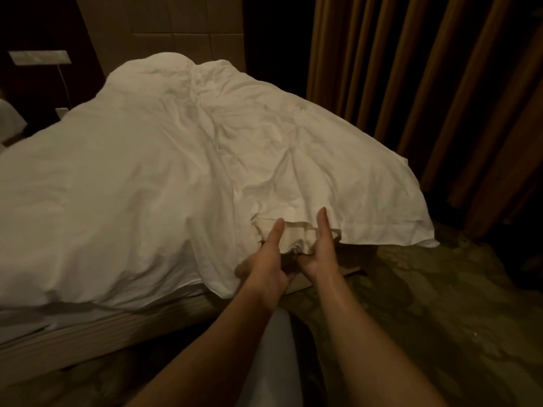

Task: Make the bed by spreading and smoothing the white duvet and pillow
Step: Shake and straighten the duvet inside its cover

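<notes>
Crumpled white cotton duvet (182,160) covers most of the bed (97,333), soft and puffy, creased in long folds that run from the far headboard end toward the near corner. Its near right corner hangs out past the mattress edge over the mottled, patterned carpet (426,304), ending in a flat hemmed flap. Both hands meet at the near edge of the duvet, close beside each other. The left hand (269,259) holds a bunched fold of the hem, thumb laid on top of the cloth and fingers curled beneath it. The right hand (318,251) grasps the same gathered edge just to the right, thumb pointing away along the upper surface, fingers tucked under the fabric. Between the two thumbs the hem puckers into a small rumpled ridge. Bare forearms reach in from the near side. Below the duvet, the ribbed side of the mattress shows pale and striped. Heavy brown curtains (411,83) hang in deep vertical pleats at far right.
</notes>
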